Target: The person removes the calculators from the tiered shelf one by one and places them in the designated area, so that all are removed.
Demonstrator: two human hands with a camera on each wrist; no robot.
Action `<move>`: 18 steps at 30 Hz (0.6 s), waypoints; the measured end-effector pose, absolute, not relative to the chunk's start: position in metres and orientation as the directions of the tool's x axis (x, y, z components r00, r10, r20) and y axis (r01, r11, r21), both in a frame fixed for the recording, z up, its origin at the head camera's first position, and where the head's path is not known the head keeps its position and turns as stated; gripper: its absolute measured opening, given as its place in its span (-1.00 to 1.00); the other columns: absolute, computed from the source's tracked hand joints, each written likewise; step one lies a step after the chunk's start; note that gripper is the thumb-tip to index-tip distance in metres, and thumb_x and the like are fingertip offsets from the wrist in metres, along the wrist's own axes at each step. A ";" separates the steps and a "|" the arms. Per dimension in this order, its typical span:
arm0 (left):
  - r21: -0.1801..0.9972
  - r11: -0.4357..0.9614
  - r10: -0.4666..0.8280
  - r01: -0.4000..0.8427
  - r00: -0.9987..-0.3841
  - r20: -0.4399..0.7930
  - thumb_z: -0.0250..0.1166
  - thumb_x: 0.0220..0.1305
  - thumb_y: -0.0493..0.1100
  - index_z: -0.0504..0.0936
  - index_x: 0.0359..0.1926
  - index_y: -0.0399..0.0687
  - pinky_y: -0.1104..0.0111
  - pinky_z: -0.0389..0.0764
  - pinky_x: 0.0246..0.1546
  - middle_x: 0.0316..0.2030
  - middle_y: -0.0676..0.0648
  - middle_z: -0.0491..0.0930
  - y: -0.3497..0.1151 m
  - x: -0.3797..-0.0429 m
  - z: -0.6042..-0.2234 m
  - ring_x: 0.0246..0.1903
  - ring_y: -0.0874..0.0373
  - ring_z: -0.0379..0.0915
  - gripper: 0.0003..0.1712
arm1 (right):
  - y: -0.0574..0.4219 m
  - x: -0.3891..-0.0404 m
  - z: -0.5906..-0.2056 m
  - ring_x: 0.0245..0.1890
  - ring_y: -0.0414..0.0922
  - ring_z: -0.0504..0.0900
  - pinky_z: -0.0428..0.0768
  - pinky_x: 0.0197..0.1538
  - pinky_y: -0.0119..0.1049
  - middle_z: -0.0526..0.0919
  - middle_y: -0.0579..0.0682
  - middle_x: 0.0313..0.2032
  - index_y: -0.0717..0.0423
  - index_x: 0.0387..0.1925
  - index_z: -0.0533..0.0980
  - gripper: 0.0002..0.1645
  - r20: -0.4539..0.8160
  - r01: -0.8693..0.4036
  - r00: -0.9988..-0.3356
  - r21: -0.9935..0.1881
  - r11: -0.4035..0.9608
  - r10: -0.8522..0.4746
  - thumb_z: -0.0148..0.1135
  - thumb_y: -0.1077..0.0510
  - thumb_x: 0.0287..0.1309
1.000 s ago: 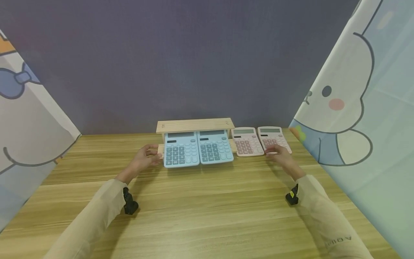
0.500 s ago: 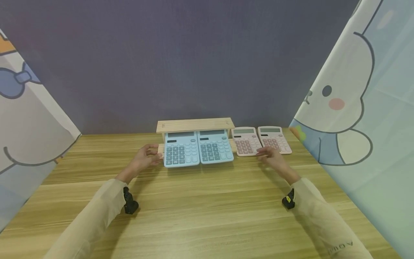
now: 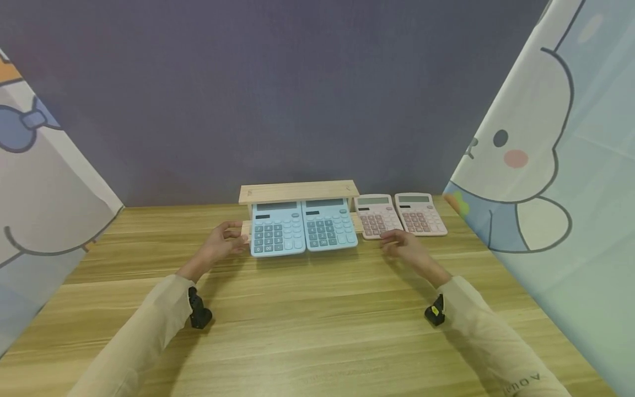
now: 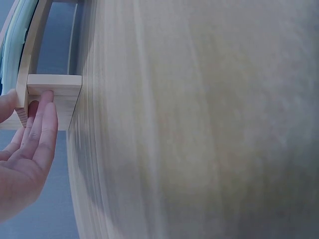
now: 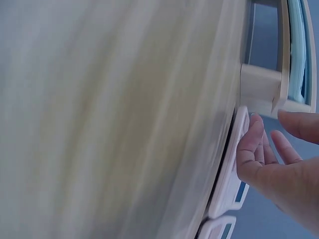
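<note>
Two light-blue calculators, the left one and the right one, lean side by side on a small pale wooden rack. Its left end is held by my left hand; the left wrist view shows the thumb over the board edge and fingers beneath. My right hand, fingers loosely bent and holding nothing, is at the lower edge of the nearer pink calculator. In the right wrist view its thumb and fingers stand apart, just short of the rack's right end.
A second pink calculator lies right of the first, flat on the wood-grain table. Behind the rack rises a dark grey-blue backdrop. Printed cartoon curtains stand at the left and right.
My right hand has moved left, from below the far-right pink calculator to the lower edge of the nearer one. My left hand, the rack and the calculators stay in place.
</note>
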State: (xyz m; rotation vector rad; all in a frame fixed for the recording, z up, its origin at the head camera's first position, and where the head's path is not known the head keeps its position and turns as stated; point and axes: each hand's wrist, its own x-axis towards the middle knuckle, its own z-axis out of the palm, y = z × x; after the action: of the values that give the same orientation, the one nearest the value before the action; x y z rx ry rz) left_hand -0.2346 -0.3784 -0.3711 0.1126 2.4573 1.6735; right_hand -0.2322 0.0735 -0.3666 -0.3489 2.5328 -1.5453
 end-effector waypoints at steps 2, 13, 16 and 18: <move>0.930 0.366 0.155 -0.031 -0.983 -0.093 0.08 0.32 -0.23 0.02 0.31 -0.37 0.18 0.59 0.01 0.14 -0.46 0.22 -0.379 -0.235 -0.371 0.00 -0.17 0.43 -0.35 | 0.068 -0.231 -0.368 -0.10 0.21 0.54 0.65 -0.08 -0.12 0.43 0.47 -0.03 0.50 0.08 0.27 -0.52 -0.016 -0.111 -0.960 -0.894 0.434 -0.278 0.02 0.46 0.07; 0.934 0.356 0.159 -0.035 -0.982 -0.097 0.08 0.32 -0.22 0.01 0.31 -0.38 0.18 0.58 0.01 0.14 -0.47 0.20 -0.379 -0.237 -0.372 -0.04 -0.13 0.46 -0.34 | 0.047 -0.227 -0.374 -0.09 0.17 0.54 0.65 -0.07 -0.16 0.44 0.46 -0.02 0.50 0.08 0.26 -0.53 -0.045 -0.090 -0.943 -0.918 0.386 -0.328 0.04 0.43 0.10; 0.932 0.360 0.158 -0.035 -0.983 -0.098 0.08 0.32 -0.22 0.01 0.31 -0.37 0.20 0.59 0.00 0.14 -0.47 0.21 -0.379 -0.237 -0.372 -0.04 -0.12 0.46 -0.34 | 0.043 -0.227 -0.372 -0.07 0.20 0.53 0.64 -0.05 -0.14 0.44 0.45 0.00 0.49 0.09 0.26 -0.52 -0.056 -0.079 -0.943 -0.920 0.384 -0.329 0.05 0.41 0.10; 0.932 0.362 0.159 -0.034 -0.983 -0.097 0.08 0.32 -0.21 0.01 0.31 -0.37 0.21 0.59 0.00 0.14 -0.47 0.21 -0.379 -0.237 -0.372 -0.04 -0.11 0.46 -0.34 | 0.039 -0.226 -0.371 -0.05 0.21 0.52 0.63 -0.03 -0.12 0.44 0.43 0.00 0.47 0.09 0.27 -0.52 -0.071 -0.057 -0.947 -0.924 0.379 -0.314 0.05 0.41 0.10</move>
State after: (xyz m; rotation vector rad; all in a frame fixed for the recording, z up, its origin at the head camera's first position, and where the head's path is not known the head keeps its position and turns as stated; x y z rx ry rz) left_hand -0.2366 -0.3790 -0.3723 0.1134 2.4471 1.6801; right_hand -0.2264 0.0391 -0.3707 -0.3305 2.4044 -1.5968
